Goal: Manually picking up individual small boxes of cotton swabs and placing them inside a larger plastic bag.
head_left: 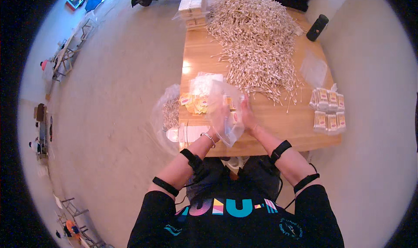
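A clear plastic bag (224,126) stands at the front of the wooden table, between my hands. Inside or just behind it are small yellow-and-white packs of cotton swabs (235,117). My right hand (248,115) presses along the right side of these packs, its fingers pointing away from me. My left hand (215,131) is at the bag's left side, and the film covers its fingers, so their grip does not show. To the left of the bag lie loose yellow cards (197,103) and a stack of clear plastic sleeves (204,83).
A large heap of loose cotton swabs (257,39) spreads over the far table (198,52). Filled packs (328,111) sit in two rows at the right edge. White bundles (192,6), a black bottle (317,28) and a flat bag (313,68) lie farther back. A bag of swabs (170,113) hangs at the left edge.
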Tool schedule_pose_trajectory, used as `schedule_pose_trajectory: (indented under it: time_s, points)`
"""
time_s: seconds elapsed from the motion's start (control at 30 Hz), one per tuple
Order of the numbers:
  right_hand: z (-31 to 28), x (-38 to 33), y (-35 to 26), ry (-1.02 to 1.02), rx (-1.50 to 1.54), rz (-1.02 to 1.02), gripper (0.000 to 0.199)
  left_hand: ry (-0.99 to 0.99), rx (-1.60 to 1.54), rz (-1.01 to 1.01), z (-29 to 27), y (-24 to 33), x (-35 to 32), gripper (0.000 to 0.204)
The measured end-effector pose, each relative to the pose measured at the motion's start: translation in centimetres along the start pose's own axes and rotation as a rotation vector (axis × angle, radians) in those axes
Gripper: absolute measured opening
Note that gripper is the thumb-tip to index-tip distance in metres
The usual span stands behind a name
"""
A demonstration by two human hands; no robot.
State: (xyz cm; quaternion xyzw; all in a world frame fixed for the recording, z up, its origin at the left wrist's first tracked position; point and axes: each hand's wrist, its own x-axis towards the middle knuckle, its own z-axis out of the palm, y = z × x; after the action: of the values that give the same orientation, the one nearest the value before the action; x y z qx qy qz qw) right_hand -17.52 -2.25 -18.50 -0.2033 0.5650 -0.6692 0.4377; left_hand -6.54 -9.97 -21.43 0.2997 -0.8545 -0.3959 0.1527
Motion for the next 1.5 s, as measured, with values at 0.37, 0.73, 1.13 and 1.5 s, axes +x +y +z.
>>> schedule_pose_trajectory:
  time_s: [0.37, 0.73, 1.13, 1.5]
  points:
    - [-1.9, 1.0, 1.1, 0.175, -0.675, -0.307, 0.061, 0.336, 0.165, 0.253, -2.3, 3.6, -0.1, 0.029]
    - [7.3, -8.4, -21.1, -0.392, -1.198, -0.565, 0.018, 0.155, -0.670, -0.255, -13.1, 15.1, -6.8, 0.033]
    - [5.8, -3.1, -16.4, -0.826, -1.758, -0.167, 0.020, 0.340, -0.517, -0.001, -10.4, 16.4, -7.1, 0.023]
    - [1.7, -1.5, -16.3, -0.942, -1.900, -0.483, 0.027, 0.224, -0.828, -0.005, -8.7, 21.8, -5.9, 0.026]
